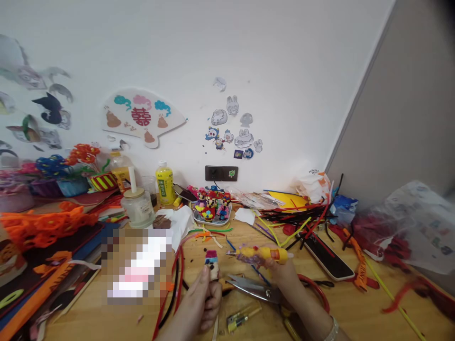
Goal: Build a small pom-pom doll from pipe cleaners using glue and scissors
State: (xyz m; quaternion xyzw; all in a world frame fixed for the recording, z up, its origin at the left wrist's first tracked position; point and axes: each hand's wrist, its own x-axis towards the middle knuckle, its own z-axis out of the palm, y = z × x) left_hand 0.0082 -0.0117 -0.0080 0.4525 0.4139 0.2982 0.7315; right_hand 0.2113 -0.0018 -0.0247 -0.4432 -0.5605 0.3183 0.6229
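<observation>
- Through the head camera I see my left hand (205, 300) curled closed, thumb and fingers pinching a small figure (212, 266) above the tabletop (117, 327).
- My right hand (283, 275) is wrapped round a yellow glue gun (261, 253); its nozzle points at the figure, near but apart. The gun's orange label (275, 255) is too small for me to read.
- Scissors (254, 288) lie just below the gun.
- On the wall (284, 57), the white fan (122, 111) bears a red 囍 I can read clearly.
- The yellow-green bottle (165, 184) carries dark Chinese characters down its label; I can't make them out surely.
- Dark capitals run along the wide orange strip (44, 303) at left and the shorter orange strip (358, 258) at right, both too blurred for me to read.
- The white bag (313, 185) has dark print, illegible from here.
</observation>
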